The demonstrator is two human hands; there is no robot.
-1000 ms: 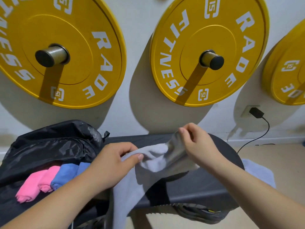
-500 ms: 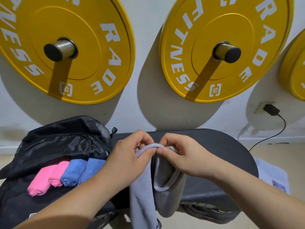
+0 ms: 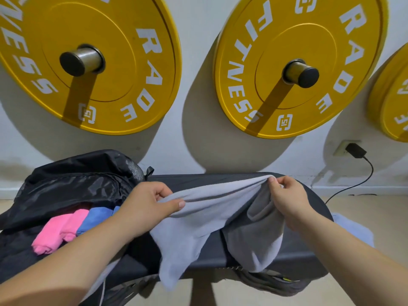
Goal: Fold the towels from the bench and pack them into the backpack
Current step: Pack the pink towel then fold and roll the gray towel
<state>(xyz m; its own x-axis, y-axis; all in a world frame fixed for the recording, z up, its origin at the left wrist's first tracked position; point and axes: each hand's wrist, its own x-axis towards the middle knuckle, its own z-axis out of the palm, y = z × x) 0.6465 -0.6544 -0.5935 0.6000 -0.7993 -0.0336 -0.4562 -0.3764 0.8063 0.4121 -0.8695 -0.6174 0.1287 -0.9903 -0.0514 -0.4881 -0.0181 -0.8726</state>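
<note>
A grey towel (image 3: 198, 224) is stretched between my two hands above the black bench (image 3: 309, 257). My left hand (image 3: 150, 204) pinches its top edge on the left. My right hand (image 3: 287, 197) pinches the same edge on the right. The lower part of the towel hangs down over the bench's front edge in loose folds. A black backpack (image 3: 72, 180) lies open on the left end of the bench. Inside it sit a folded pink towel (image 3: 59, 230) and a folded blue towel (image 3: 97, 217), side by side.
Yellow weight plates (image 3: 298, 62) hang on pegs on the white wall behind the bench. A charger and black cable (image 3: 355, 151) run from a wall socket at the right. A pale cloth (image 3: 353, 228) lies on the floor right of the bench.
My hands were together at the towel's top edge half a second ago. They have moved apart, drawing the edge out wide over the bench.
</note>
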